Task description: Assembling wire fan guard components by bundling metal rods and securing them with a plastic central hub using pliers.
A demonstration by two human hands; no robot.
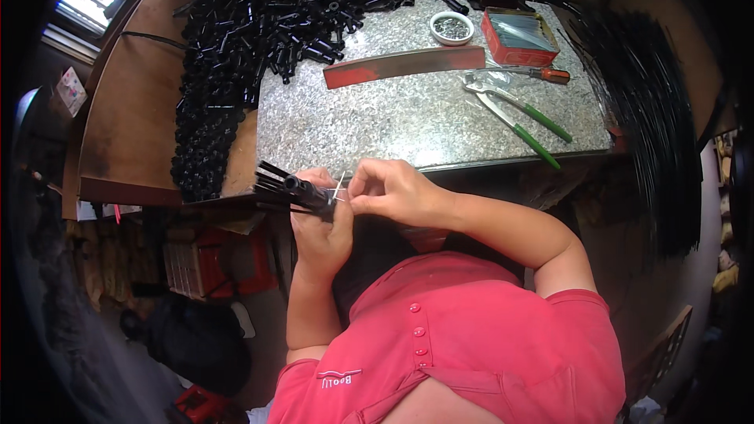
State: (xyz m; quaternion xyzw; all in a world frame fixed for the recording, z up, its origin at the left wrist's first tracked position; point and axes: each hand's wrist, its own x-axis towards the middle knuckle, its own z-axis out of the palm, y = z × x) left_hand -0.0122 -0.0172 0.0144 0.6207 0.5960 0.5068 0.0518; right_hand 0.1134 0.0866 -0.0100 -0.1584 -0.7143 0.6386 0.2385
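My left hand is closed around a small bundle of black tubular parts, whose thin black prongs stick out toward the left. Against the bundle's right end lies a thin white strip that looks like a cable tie, with one end pointing up. Close beside it, my right hand has thumb and fingers pinched together at the strip. The fingers hide part of the strip and where it meets the bundle. Both hands are just off the near edge of the stone-topped bench.
A large heap of black tubular parts covers the bench's back left. Farther right are a white bowl of small metal pieces, a red box of pale strips, a red-black bar, green-handled pliers, a screwdriver and long black rods.
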